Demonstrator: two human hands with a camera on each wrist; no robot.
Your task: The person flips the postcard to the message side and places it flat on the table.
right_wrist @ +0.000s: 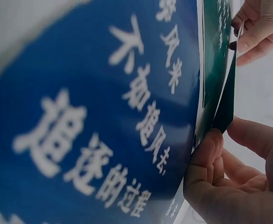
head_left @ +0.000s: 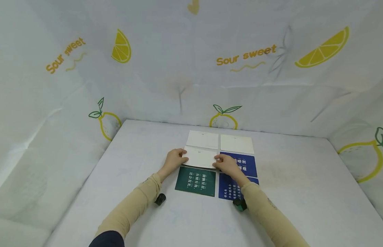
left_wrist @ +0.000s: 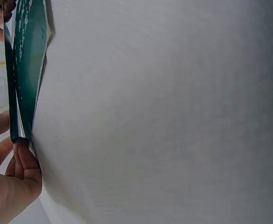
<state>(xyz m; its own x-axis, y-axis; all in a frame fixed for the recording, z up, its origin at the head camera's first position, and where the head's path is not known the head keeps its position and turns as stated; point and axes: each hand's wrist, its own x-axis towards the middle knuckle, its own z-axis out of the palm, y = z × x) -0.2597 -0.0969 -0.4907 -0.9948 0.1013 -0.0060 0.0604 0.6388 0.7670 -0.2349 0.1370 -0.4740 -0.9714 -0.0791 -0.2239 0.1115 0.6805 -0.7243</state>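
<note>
Both hands hold one card (head_left: 200,157), its white face up and its dark green underside showing in the wrist views. My left hand (head_left: 173,160) pinches its left edge between thumb and fingers; my right hand (head_left: 227,164) pinches the right edge. In the left wrist view the card (left_wrist: 11,93) is tilted, its near edge raised above the surface. Just in front lies a green card (head_left: 195,181) with white writing. Below my right hand are a blue card (head_left: 248,165), partly covered by it, and another blue card (head_left: 229,187), partly hidden by the forearm.
Behind the held card, two more cards lie white side up, one at left (head_left: 203,140) and one at right (head_left: 237,144). They all lie on a white-covered table (head_left: 117,178). A white cloth (head_left: 166,68) with lemon prints stands behind it.
</note>
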